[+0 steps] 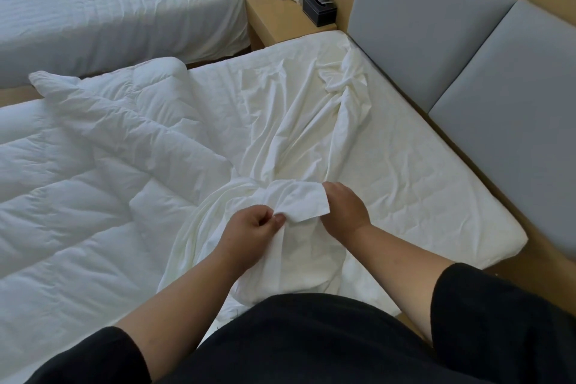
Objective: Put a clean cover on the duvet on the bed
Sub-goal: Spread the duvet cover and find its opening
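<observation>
A white quilted duvet (pixel 93 171) lies bunched over the left half of the bed (pixel 436 196). A thin, crumpled white cover (pixel 296 121) trails from the headboard side down to the near edge. My left hand (pixel 252 231) pinches a corner of this cover between thumb and fingers. My right hand (pixel 343 209) grips the same corner from the right, its fingers curled under the cloth. The lifted corner stands up between both hands.
A grey padded headboard (pixel 436 25) runs along the right. A wooden nightstand (pixel 280 19) with a black tissue box (pixel 319 11) stands between this bed and a second bed (pixel 109 9) with rumpled white linen at the back left.
</observation>
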A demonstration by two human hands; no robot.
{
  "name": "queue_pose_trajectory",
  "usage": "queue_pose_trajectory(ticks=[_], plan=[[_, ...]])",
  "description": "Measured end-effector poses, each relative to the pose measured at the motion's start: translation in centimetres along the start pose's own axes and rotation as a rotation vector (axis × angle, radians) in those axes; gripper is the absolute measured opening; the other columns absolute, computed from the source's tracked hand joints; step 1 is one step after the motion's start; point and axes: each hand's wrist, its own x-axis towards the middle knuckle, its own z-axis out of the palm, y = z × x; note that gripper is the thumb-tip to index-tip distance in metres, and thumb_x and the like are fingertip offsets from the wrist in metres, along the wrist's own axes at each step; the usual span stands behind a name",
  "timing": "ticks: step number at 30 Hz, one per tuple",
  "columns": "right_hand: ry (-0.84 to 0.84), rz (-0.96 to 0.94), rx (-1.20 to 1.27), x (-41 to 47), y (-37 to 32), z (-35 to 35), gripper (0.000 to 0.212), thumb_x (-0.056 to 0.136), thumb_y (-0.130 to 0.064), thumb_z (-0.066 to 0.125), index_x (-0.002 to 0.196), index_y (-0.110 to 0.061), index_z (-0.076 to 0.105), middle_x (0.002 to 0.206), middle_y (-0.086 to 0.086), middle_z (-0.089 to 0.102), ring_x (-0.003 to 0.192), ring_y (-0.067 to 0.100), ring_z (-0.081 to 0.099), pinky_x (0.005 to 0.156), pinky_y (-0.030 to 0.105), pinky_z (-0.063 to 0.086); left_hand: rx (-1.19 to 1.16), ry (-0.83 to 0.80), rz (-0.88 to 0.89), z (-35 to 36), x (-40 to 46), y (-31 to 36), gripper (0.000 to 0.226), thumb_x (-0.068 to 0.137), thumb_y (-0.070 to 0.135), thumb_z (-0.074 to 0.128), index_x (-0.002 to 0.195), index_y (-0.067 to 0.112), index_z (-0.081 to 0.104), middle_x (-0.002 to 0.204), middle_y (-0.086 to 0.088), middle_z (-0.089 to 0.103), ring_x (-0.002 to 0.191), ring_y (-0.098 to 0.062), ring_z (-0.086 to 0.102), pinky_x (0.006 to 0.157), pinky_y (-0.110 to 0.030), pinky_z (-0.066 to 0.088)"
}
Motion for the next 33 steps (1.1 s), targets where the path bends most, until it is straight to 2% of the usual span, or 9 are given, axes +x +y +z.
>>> queue_pose_trajectory(ticks=[3,6,8,13,17,23,28,30,33], plan=[[-0.150,0.068,0.248,-0.8,-2.3,1.1,0.031,0.099,-0.037,0.050,0.124,-0.021,0.060,0.119,0.003,0.067,0.107,0.027,0.064,0.090,0.037,0.051,-0.064,-0.048,-0.008,0.1,0.0,0.2,0.031,0.095,0.031,0.065,0.075,0.006,0.063,0.068,0.004,0.056,0.063,-0.004,0.051,0.065,-0.022,0.044],[-0.061,0.115,0.411,-1.0,-3.4,1.2,0.034,0.099,-0.043,0.052,0.119,-0.015,0.051,0.102,-0.002,0.064,0.097,0.024,0.065,0.078,0.034,0.049,-0.149,-0.080,-0.060,0.0,0.0,0.3,0.030,0.098,0.033,0.059,0.084,0.008,0.067,0.087,-0.004,0.067,0.078,-0.010,0.058,0.074,-0.025,0.047],[-0.006,0.127,0.492,-1.2,-3.4,1.0,0.030,0.101,-0.038,0.050,0.116,-0.015,0.059,0.099,-0.007,0.065,0.096,0.019,0.065,0.079,0.032,0.050,-0.239,-0.081,-0.130,0.0,-0.1,0.6,0.032,0.101,0.037,0.054,0.090,0.011,0.069,0.100,-0.004,0.068,0.091,-0.015,0.062,0.076,-0.024,0.046],[-0.323,0.303,0.816,-2.2,-3.7,0.8,0.047,0.091,-0.065,0.051,0.116,-0.031,0.070,0.111,-0.009,0.071,0.105,0.016,0.065,0.097,0.040,0.053,-0.336,-0.209,-0.147,0.6,0.0,0.3,0.029,0.097,0.013,0.052,0.100,0.028,0.077,0.106,0.008,0.071,0.103,-0.012,0.065,0.091,-0.027,0.051],[-0.097,0.373,0.782,-2.5,-2.9,1.3,0.019,0.089,-0.051,0.069,0.099,-0.036,0.065,0.107,-0.007,0.069,0.102,0.019,0.065,0.096,0.042,0.054,-0.123,-0.168,-0.035,1.6,0.2,-0.8,0.040,0.092,0.005,0.056,0.110,0.037,0.069,0.112,0.015,0.062,0.108,-0.007,0.058,0.095,-0.020,0.045],[0.248,0.536,0.761,-3.1,3.0,-0.3,0.034,0.088,-0.042,0.075,0.115,-0.021,0.070,0.124,0.011,0.069,0.116,0.031,0.064,0.104,0.047,0.049,0.315,0.010,-0.184,1.0,0.1,-6.7,0.066,0.085,0.049,0.071,0.141,0.025,0.047,0.145,0.001,0.043,0.135,-0.026,0.038,0.112,-0.043,0.035],[0.333,0.739,0.834,-4.2,7.6,-4.0,0.020,0.075,-0.040,0.070,0.083,-0.023,0.065,0.090,0.007,0.071,0.086,0.032,0.066,0.075,0.039,0.052,0.320,-0.078,-0.298,3.7,-3.1,-10.9,0.084,0.085,0.066,0.062,0.148,0.017,0.036,0.152,-0.005,0.038,0.139,-0.027,0.037,0.111,-0.043,0.034],[0.366,0.742,0.929,-3.7,8.4,-5.1,0.021,0.069,-0.038,0.071,0.082,-0.022,0.066,0.086,0.003,0.069,0.087,0.031,0.067,0.077,0.038,0.053,0.221,-0.144,-0.326,5.6,-3.9,-11.2,0.084,0.088,0.067,0.056,0.151,0.017,0.032,0.154,-0.006,0.038,0.137,-0.026,0.042,0.107,-0.040,0.036],[0.362,0.738,1.075,-2.7,9.6,-5.9,0.020,0.067,-0.033,0.069,0.085,-0.023,0.069,0.089,0.001,0.072,0.090,0.029,0.069,0.088,0.039,0.055,0.336,-0.328,-0.269,8.4,-4.6,-10.9,0.093,0.079,0.075,0.059,0.152,0.025,0.030,0.149,-0.001,0.047,0.132,-0.024,0.048,0.104,-0.038,0.041]])
